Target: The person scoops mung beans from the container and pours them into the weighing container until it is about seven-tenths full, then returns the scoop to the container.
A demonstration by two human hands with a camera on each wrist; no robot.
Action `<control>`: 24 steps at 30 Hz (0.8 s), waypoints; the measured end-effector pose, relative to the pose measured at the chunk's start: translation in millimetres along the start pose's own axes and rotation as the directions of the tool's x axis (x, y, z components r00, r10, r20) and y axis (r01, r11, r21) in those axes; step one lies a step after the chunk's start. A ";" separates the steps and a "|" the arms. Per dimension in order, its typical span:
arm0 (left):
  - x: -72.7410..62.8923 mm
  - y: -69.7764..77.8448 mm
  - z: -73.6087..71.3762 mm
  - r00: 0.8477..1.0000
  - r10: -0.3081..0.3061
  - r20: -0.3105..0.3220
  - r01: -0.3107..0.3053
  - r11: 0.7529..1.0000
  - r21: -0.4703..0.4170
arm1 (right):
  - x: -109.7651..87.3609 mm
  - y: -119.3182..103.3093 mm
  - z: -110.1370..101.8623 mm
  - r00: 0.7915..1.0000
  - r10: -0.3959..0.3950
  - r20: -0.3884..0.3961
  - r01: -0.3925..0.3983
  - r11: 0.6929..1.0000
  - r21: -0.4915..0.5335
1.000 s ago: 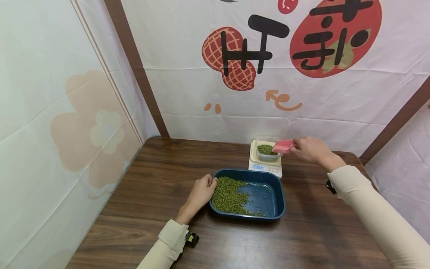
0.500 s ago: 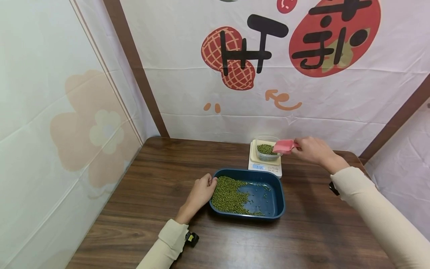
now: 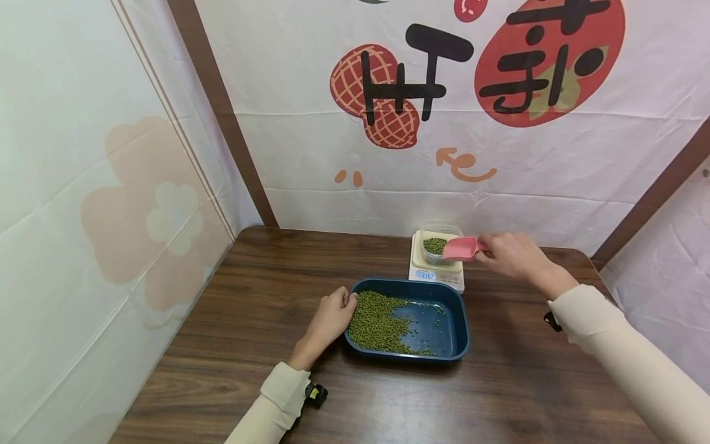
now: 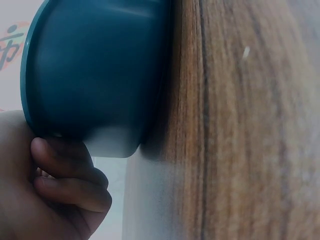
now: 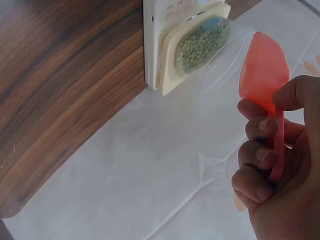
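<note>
Reaching far forward, grips a pink scoop (image 3: 460, 248) by its handle in the right hand (image 3: 513, 256), at the right edge of a clear box (image 3: 435, 259) on a scale (image 3: 452, 284). Nearer, holds a blue tray (image 3: 435, 330) by its left rim with curled fingers of the left hand (image 3: 331, 316).

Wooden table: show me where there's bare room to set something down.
The table has bare wood between its left edge and the left hand, in front of the blue tray, and between tray and right sleeve. Crowded behind the tray: scale, clear container, right hand and pink scoop.
</note>
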State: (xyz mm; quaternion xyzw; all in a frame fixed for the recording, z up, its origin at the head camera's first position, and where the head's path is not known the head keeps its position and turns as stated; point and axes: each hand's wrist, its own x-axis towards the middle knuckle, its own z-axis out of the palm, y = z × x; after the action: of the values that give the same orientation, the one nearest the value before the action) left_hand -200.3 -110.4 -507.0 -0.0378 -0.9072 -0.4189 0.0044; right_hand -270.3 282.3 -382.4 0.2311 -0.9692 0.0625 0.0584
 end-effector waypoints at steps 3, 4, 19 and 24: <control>-0.2 -0.8 0.0 1.000 0.009 -0.001 -0.009 1.000 0.000 | -2.9 -5.0 1.4 1.000 -0.017 -0.003 0.017 1.000 0.003; -0.3 -1.0 -0.1 1.000 0.010 -0.001 -0.010 1.000 -0.002 | -3.9 -6.5 1.8 1.000 -0.021 -0.003 0.021 1.000 0.003; 1.0 -2.7 2.0 1.000 0.004 0.004 -0.004 1.000 -0.001 | -20.1 -27.8 12.7 0.993 -0.117 -0.026 0.117 0.993 -0.008; 1.3 -2.0 2.0 1.000 -0.007 0.009 0.007 1.000 0.001 | -25.9 -34.5 15.3 0.984 -0.171 -0.044 0.169 0.985 -0.030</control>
State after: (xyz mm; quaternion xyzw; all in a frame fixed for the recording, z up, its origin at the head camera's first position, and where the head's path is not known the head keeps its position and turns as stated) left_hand -201.6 -110.1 -509.7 -0.0363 -0.9077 -0.4181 -0.0010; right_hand -232.9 260.9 -397.9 0.3107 -0.9450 0.0498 0.0890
